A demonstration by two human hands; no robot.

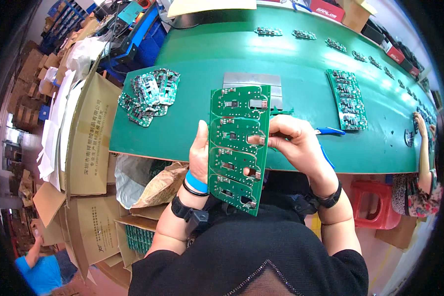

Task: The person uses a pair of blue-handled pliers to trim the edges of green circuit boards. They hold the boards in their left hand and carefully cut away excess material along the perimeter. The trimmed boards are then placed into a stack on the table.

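A green circuit board panel (pixel 237 128), made of several joined boards with cut-outs, stands tilted up in front of my chest. My left hand (pixel 199 154) is closed along its left edge, with the thumb up and most fingers hidden behind it. At the right edge, my right hand (pixel 295 142) pinches the panel between thumb and fingers. Behind the panel a grey metal plate (pixel 251 79) lies on the green table, with thin green scraps (pixel 282 112) beside it. Blue-handled cutters (pixel 329 131) lie just past my right hand, partly hidden by it.
A pile of small circuit boards (pixel 150 93) lies at left, and stacked panels (pixel 348 101) at right. Small boards (pixel 335 45) form a line along the far side. A co-worker's hand (pixel 419 123) works at far right above a red stool (pixel 372 204). Cardboard boxes (pixel 91 143) stand left.
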